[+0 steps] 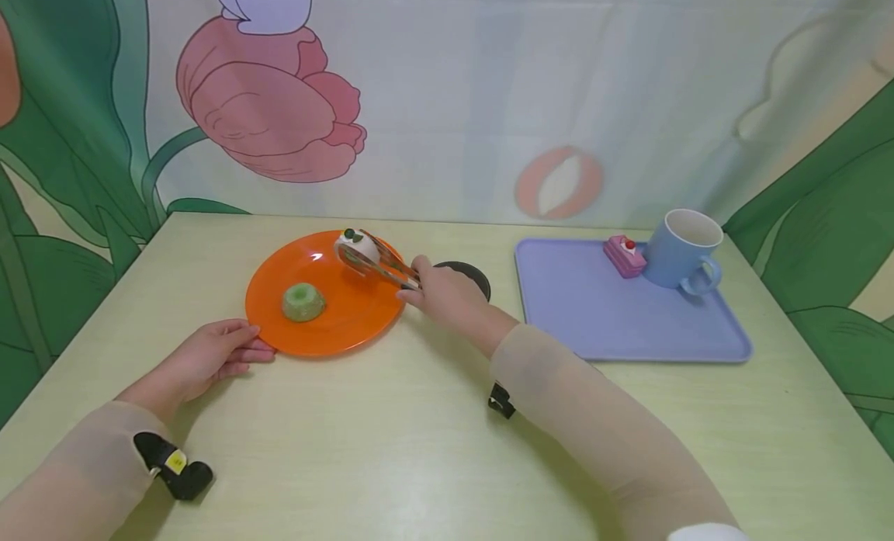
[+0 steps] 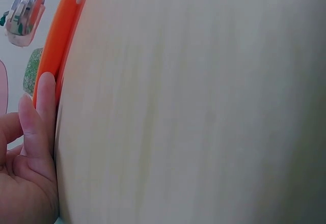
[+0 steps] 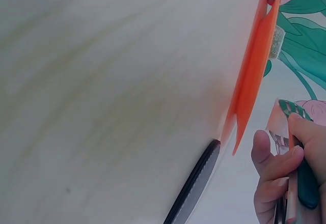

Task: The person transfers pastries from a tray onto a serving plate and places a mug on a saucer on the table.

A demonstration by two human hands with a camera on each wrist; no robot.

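My right hand (image 1: 450, 296) grips a pair of metal tongs (image 1: 393, 277), whose dark green handle (image 3: 306, 183) shows in the right wrist view. Between the tongs' ends is a small white cake (image 1: 351, 250) with green and yellow bits on top, held just above the orange plate (image 1: 349, 324). A green dome-shaped cake with a dimpled top (image 1: 303, 302) sits on that plate, left of centre. At the plate's near-left edge, my left hand (image 1: 209, 355) pinches the rim, thumb above and fingers below.
A dark round dish (image 1: 475, 271) stands right of the plate, partly hidden by my right hand. The lilac tray (image 1: 587, 316) on the right bears a pink cake slice (image 1: 621, 260) and a blue mug (image 1: 673, 254). A printed curtain (image 1: 447, 98) hangs behind the table.
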